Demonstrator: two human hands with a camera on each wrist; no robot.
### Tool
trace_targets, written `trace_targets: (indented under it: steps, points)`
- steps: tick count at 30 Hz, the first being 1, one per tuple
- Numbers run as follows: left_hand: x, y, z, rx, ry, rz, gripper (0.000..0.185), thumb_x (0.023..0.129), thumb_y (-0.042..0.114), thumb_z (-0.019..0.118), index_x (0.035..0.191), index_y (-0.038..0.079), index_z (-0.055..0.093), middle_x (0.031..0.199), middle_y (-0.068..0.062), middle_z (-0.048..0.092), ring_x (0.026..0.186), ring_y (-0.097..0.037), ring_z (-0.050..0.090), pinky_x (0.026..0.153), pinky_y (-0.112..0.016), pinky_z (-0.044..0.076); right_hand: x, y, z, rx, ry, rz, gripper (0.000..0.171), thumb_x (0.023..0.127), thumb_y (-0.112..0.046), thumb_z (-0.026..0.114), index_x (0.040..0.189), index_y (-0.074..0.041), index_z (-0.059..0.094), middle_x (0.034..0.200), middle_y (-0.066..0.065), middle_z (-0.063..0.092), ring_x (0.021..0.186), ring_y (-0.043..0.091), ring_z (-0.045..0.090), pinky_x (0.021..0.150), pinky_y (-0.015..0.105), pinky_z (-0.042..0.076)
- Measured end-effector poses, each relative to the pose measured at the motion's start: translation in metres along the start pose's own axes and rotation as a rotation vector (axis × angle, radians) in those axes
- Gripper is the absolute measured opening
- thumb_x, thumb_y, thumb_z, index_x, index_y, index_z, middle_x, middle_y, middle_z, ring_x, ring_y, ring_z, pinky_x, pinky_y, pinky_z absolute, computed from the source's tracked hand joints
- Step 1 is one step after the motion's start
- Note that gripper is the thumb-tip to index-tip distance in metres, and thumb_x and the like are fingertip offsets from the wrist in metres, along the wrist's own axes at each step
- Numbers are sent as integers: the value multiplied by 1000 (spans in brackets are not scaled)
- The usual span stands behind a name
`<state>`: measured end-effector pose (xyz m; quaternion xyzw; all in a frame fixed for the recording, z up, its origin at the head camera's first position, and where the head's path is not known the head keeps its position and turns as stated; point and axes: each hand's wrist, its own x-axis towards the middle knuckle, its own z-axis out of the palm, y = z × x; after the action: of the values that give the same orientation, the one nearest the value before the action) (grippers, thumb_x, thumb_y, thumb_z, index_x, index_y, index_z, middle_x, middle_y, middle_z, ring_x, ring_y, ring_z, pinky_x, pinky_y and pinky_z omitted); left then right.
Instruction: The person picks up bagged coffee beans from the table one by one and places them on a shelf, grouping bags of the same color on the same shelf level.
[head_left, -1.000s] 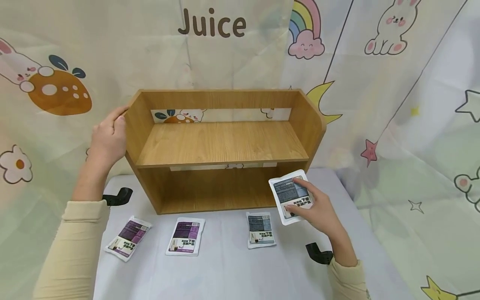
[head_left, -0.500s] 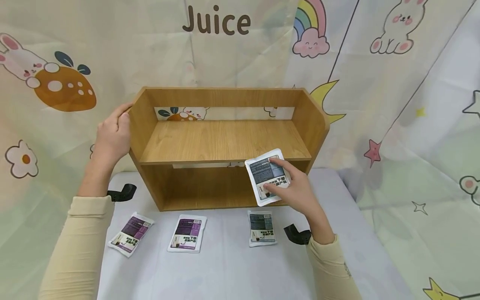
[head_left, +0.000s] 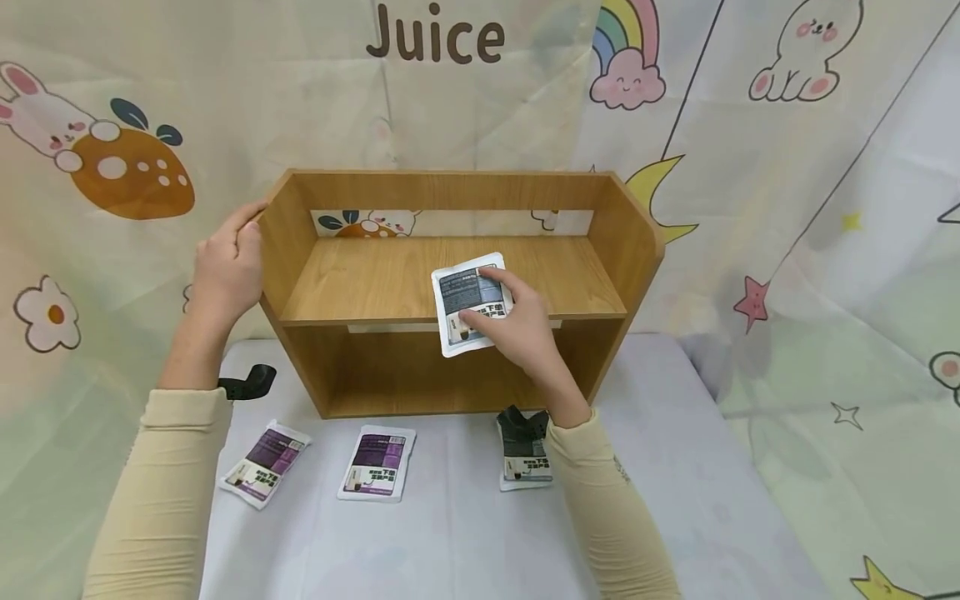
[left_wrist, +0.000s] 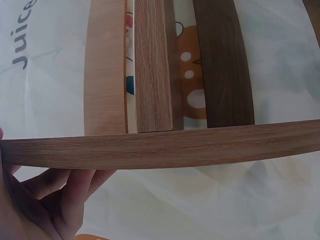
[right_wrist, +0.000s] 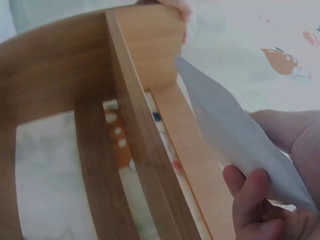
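My right hand [head_left: 521,325] grips a white-edged flat pouch [head_left: 468,293] with a dark blue-grey label, in front of the upper board of a two-tier wooden shelf [head_left: 390,279]. The right wrist view shows the pouch's plain white back [right_wrist: 225,130], thumb on one side and fingers on the other. My left hand [head_left: 228,267] grips the shelf's left side panel near its top edge. In the left wrist view that panel [left_wrist: 165,150] runs across, with fingers [left_wrist: 75,195] curled at its outer face.
On the white table [head_left: 450,542] lie a tilted purple-label pouch [head_left: 266,464], another purple-label pouch [head_left: 377,463] and a blue-grey pouch [head_left: 525,467], partly covered by the black right wrist mount [head_left: 521,421]. A printed cloth [head_left: 300,92] hangs behind the shelf.
My right hand has carried the pouch left and up, from beside the shelf's lower right to before its upper board. The left hand keeps its grip on the side panel.
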<state>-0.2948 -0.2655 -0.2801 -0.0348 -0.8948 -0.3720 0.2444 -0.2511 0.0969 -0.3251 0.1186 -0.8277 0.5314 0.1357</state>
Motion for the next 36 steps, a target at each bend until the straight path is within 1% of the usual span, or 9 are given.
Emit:
trace_targets:
  steps: [3,6,9,14,18,22,24,30,36]
  points:
    - [0,1,1,-11,-3,4,53,101,37,20,150,31,39,143,-16,46,121,-40,46,94,-66,38,9,-11,10,7,27,19,61,76,-22,84,132,-19,59,121,4,58,93,19,57,69,28,53]
    - [1,1,3,-18,-10,14,53,101,38,20,150,32,39,143,-16,46,120,-39,46,93,-65,39,16,-21,18,-7,45,27,61,76,-24,84,131,-18,59,120,4,58,96,18,56,71,28,51]
    - [2,-1,5,-20,-13,27,53,101,37,20,150,31,39,144,-15,46,121,-39,46,94,-65,38,25,-29,26,0,34,38,61,76,-26,84,132,-18,59,122,3,57,99,17,54,74,27,49]
    - [2,-2,3,-25,3,37,52,101,35,20,148,31,42,140,-16,49,117,-39,49,92,-64,39,41,-38,42,39,7,52,62,76,-24,83,133,-16,59,119,3,59,94,14,56,70,25,50]
    - [1,-2,0,-20,6,26,53,100,36,20,148,33,42,140,-16,50,116,-40,50,90,-65,40,53,-42,54,36,-4,49,62,77,-25,83,133,-15,58,116,3,59,89,14,57,67,24,50]
    - [2,-2,-1,-22,10,31,53,100,36,21,148,32,42,139,-16,51,116,-40,50,90,-66,40,64,-44,64,13,-17,46,63,77,-27,83,133,-14,57,114,2,59,89,14,57,67,24,49]
    - [3,-1,-2,-23,11,28,53,99,35,21,148,32,43,139,-16,51,117,-40,49,91,-65,39,70,-45,69,-7,-24,47,64,77,-28,83,134,-14,57,115,2,59,91,14,56,69,23,49]
    - [2,-4,-1,-19,8,17,53,100,36,21,148,33,42,141,-14,49,119,-39,48,94,-64,38,84,-46,84,-21,-50,82,75,73,-27,86,139,-14,53,119,3,56,97,14,53,76,21,46]
    - [3,-5,-1,-14,15,18,53,100,36,21,148,34,42,140,-15,50,116,-39,50,91,-65,40,93,-46,94,9,-89,128,78,72,-25,88,140,-15,51,119,2,55,97,15,53,75,21,47]
